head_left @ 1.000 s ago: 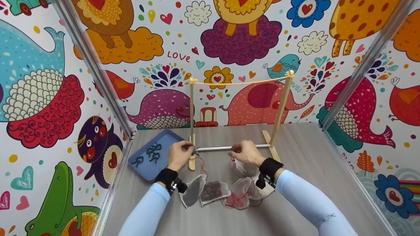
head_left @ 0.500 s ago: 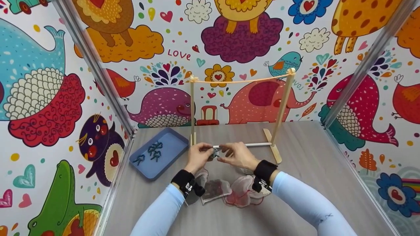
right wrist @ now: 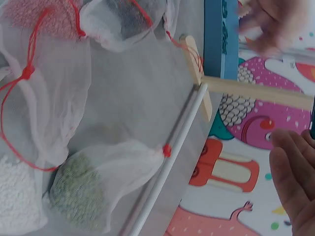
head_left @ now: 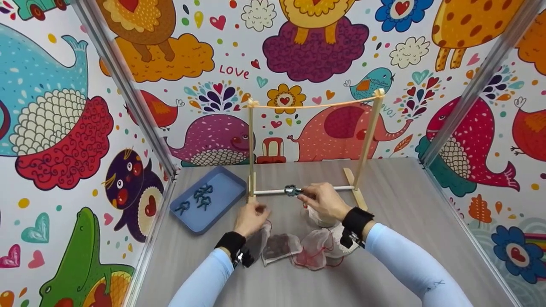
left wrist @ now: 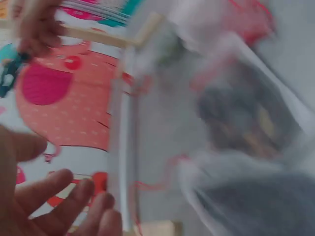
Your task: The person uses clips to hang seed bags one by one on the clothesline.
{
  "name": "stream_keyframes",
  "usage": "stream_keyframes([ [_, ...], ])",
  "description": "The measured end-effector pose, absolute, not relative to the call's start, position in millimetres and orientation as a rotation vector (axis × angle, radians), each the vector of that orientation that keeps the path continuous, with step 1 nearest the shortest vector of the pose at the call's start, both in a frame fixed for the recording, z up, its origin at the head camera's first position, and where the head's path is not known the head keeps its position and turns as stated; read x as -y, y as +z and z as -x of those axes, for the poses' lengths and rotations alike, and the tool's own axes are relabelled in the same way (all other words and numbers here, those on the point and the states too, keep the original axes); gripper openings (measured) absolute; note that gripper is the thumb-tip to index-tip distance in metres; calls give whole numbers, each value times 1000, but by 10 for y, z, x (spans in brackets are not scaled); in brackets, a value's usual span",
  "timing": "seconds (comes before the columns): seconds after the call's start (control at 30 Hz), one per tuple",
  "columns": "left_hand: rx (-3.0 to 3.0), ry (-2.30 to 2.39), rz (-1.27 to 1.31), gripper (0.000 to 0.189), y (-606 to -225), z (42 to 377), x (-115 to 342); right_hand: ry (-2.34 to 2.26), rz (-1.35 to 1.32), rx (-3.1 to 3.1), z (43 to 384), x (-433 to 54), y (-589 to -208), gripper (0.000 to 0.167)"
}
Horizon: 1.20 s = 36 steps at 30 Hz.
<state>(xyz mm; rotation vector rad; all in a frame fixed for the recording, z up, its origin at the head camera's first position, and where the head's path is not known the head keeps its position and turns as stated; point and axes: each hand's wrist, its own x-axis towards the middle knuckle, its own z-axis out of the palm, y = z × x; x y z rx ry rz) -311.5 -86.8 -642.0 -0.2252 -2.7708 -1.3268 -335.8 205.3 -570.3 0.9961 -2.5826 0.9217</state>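
A dark green clip (head_left: pixel 291 190) is pinched by the fingertips of my right hand (head_left: pixel 326 200), in front of the rack's low white bar (head_left: pixel 268 192). It shows beyond the right hand in the left wrist view too. My left hand (head_left: pixel 251 218) holds nothing, its fingers apart and loosely bent, left of the right hand. Below the right hand lies a mesh bag with green filling (right wrist: pixel 78 196), its neck tied with red string. Near my left wrist is a mesh bag with dark filling (head_left: pixel 255 245), partly hidden by the hand.
A wooden rack stands behind the hands, an orange cord (head_left: pixel 315 105) strung between its posts. At left, a blue tray (head_left: pixel 226 179) holds several more green clips (head_left: pixel 202 194). Other mesh bags, one brown (head_left: pixel 279 247) and one pink (head_left: pixel 309 251), lie in front. Patterned walls enclose the table.
The clip was in my left hand near the left post, then both hands met at it. Now my right hand has it, and the left hand has let go and drawn back left.
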Motion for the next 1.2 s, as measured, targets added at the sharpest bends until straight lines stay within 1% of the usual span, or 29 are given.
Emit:
stream_keyframes([
  [0.13,2957,-959,336,54,-6779,2977,900,780,-974,2478,3404,-2118,-5738,15],
  [0.17,3027,-878,317,57,-6623,2826,862,763,-966,2470,3407,-2126,-5747,15],
  [0.23,3059,-771,337,59,-6769,2783,861,738,-968,2468,3411,-2141,-5767,15],
  [0.3,3082,-739,338,57,-6838,2766,863,735,-969,2491,3405,-2152,-5777,15],
  [0.33,3081,-753,342,53,-6850,2770,865,739,-968,2502,3401,-2157,-5779,15],
  [0.43,3043,-825,366,20,-6809,2811,865,749,-952,2530,3386,-2170,-5777,14],
  [0.47,3031,-841,373,13,-6774,2823,864,750,-947,2536,3382,-2174,-5774,14],
  [0.5,3022,-833,380,16,-6737,2834,862,750,-943,2542,3378,-2180,-5772,14],
  [0.57,3013,-800,388,30,-6643,2843,859,754,-933,2563,3370,-2189,-5767,15],
  [0.6,3019,-769,388,33,-6583,2843,855,757,-929,2575,3368,-2194,-5764,16],
  [0.67,3044,-708,387,33,-6418,2836,845,766,-915,2606,3365,-2207,-5756,17],
  [0.73,3051,-654,400,27,-6209,2836,837,774,-904,2628,3363,-2218,-5750,16],
  [0.8,3046,-610,412,20,-5954,2852,833,772,-896,2638,3363,-2235,-5751,15],
  [0.9,3009,-577,413,18,-5504,2908,829,767,-897,2632,3364,-2261,-5746,14],
  [1.0,2967,-543,422,21,-5013,2991,824,759,-905,2624,3366,-2284,-5739,15],
  [1.1,2888,-490,476,17,-4512,3085,819,747,-915,2620,3371,-2293,-5728,16],
  [1.2,2777,-490,536,26,-4067,3198,821,720,-927,2617,3378,-2284,-5699,19],
])
